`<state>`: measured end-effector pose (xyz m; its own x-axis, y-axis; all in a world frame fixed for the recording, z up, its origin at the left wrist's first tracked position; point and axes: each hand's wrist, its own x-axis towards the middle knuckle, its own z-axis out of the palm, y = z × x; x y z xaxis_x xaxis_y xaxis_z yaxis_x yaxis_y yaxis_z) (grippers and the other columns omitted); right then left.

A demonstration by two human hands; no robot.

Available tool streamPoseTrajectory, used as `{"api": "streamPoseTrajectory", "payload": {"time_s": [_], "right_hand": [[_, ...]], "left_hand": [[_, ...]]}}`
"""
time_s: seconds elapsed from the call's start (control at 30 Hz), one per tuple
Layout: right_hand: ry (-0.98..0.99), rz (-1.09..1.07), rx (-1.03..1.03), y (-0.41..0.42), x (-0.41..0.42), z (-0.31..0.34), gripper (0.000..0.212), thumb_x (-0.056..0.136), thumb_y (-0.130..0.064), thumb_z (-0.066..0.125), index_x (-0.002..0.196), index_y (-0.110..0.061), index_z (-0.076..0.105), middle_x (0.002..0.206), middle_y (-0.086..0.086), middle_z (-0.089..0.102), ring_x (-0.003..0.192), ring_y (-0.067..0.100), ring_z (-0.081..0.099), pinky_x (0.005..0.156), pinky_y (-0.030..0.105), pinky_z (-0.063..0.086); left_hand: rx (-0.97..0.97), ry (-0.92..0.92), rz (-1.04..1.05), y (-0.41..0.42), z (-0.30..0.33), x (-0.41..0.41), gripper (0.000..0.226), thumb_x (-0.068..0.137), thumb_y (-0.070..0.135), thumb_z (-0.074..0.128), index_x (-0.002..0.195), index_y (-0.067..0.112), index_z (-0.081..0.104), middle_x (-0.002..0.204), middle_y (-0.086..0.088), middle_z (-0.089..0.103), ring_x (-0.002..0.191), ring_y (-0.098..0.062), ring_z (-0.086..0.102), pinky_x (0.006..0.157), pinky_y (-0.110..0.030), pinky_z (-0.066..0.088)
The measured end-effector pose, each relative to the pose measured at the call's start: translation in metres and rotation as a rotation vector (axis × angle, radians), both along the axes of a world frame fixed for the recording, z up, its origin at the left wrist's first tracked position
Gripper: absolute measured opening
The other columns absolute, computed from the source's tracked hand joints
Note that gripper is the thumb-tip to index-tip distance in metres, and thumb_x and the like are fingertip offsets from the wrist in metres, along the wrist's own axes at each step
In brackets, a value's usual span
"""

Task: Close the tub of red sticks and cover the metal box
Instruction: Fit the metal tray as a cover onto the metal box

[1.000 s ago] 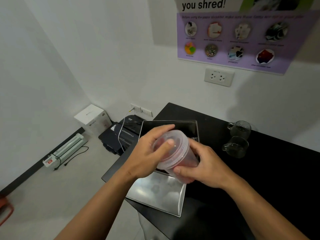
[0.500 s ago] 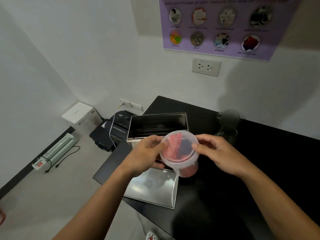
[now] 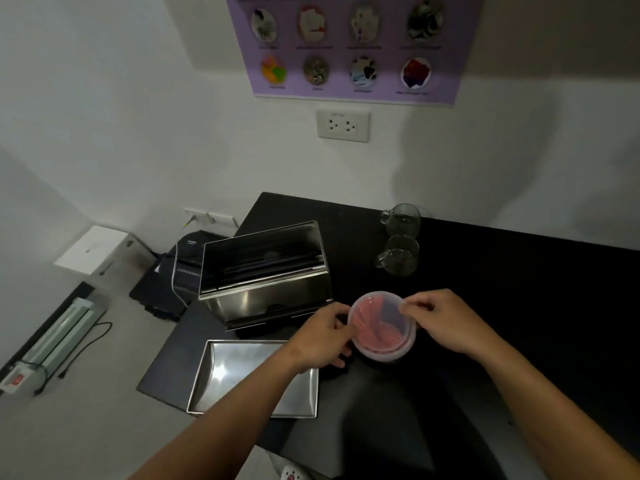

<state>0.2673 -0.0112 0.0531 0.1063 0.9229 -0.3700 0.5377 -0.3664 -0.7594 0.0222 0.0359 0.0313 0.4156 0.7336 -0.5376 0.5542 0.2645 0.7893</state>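
Observation:
A clear round tub of red sticks [image 3: 379, 329] stands on the black counter [image 3: 519, 306] with its translucent lid lying on top. My left hand [image 3: 320, 336] touches the tub's left rim with its fingertips. My right hand [image 3: 441, 320] pinches the lid's right edge. To the left of the tub stands the open metal box [image 3: 266, 292], its dark inside showing. The flat metal box cover [image 3: 242, 372] lies in front of the box at the counter's corner, partly under my left forearm.
Two glass mugs [image 3: 398, 254] sit at the back of the counter. Off the counter's left edge, on the floor, are a black shredder [image 3: 180, 271], a white carton [image 3: 100, 251] and a laminator [image 3: 55, 337]. A wall socket [image 3: 343, 125] is above.
The tub has come down from in front of me onto the counter, to the right of the box. Both hands have shifted from gripping it to fingering the lid's rim.

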Motion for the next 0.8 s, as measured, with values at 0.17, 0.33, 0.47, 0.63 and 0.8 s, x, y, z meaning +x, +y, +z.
{"api": "streamPoseTrajectory", "payload": {"time_s": [0.17, 0.33, 0.47, 0.63, 0.8], "right_hand": [[-0.073, 0.015, -0.062, -0.011, 0.014, -0.011, 0.011, 0.096, -0.039, 0.069, 0.091, -0.047, 0.072, 0.095, -0.019, 0.075, 0.092, -0.005, 0.069, 0.073, 0.014, 0.048], [-0.166, 0.066, -0.133, -0.014, 0.015, -0.003, 0.012, 0.098, -0.038, 0.066, 0.09, -0.043, 0.073, 0.098, -0.009, 0.078, 0.09, 0.003, 0.073, 0.086, 0.032, 0.06], [-0.232, 0.006, -0.02, -0.006, -0.004, 0.013, 0.044, 0.095, -0.044, 0.07, 0.135, -0.027, 0.066, 0.122, -0.006, 0.069, 0.108, 0.01, 0.065, 0.09, 0.028, 0.052], [-0.041, 0.015, 0.217, 0.001, -0.062, 0.036, 0.036, 0.095, -0.036, 0.072, 0.13, -0.029, 0.07, 0.114, -0.013, 0.068, 0.105, 0.001, 0.064, 0.087, 0.017, 0.049], [0.096, 0.12, 0.209, 0.0, -0.127, 0.018, 0.035, 0.093, -0.033, 0.075, 0.127, -0.029, 0.071, 0.116, -0.015, 0.069, 0.104, -0.001, 0.067, 0.086, 0.017, 0.053]], "left_hand": [[0.009, 0.014, -0.066, -0.01, -0.015, 0.013, 0.037, 0.105, 0.029, 0.063, 0.141, 0.02, 0.057, 0.093, -0.002, 0.07, 0.075, -0.01, 0.071, 0.067, -0.028, 0.065], [0.066, 0.013, -0.069, -0.012, -0.012, 0.007, 0.046, 0.103, 0.035, 0.067, 0.145, 0.023, 0.054, 0.086, 0.001, 0.068, 0.077, -0.01, 0.072, 0.066, -0.027, 0.065], [0.15, 0.003, 0.054, -0.01, -0.006, -0.022, 0.04, 0.104, 0.029, 0.067, 0.142, 0.022, 0.057, 0.084, -0.002, 0.068, 0.079, -0.019, 0.072, 0.076, -0.041, 0.064], [0.259, 0.021, 0.262, -0.01, -0.002, -0.079, 0.036, 0.104, 0.023, 0.067, 0.139, 0.016, 0.062, 0.092, -0.018, 0.077, 0.081, -0.016, 0.073, 0.085, -0.035, 0.059], [0.314, 0.065, 0.422, -0.025, -0.01, -0.139, 0.036, 0.1, 0.016, 0.072, 0.135, 0.019, 0.063, 0.093, 0.0, 0.079, 0.087, 0.0, 0.072, 0.078, -0.006, 0.05]]}}
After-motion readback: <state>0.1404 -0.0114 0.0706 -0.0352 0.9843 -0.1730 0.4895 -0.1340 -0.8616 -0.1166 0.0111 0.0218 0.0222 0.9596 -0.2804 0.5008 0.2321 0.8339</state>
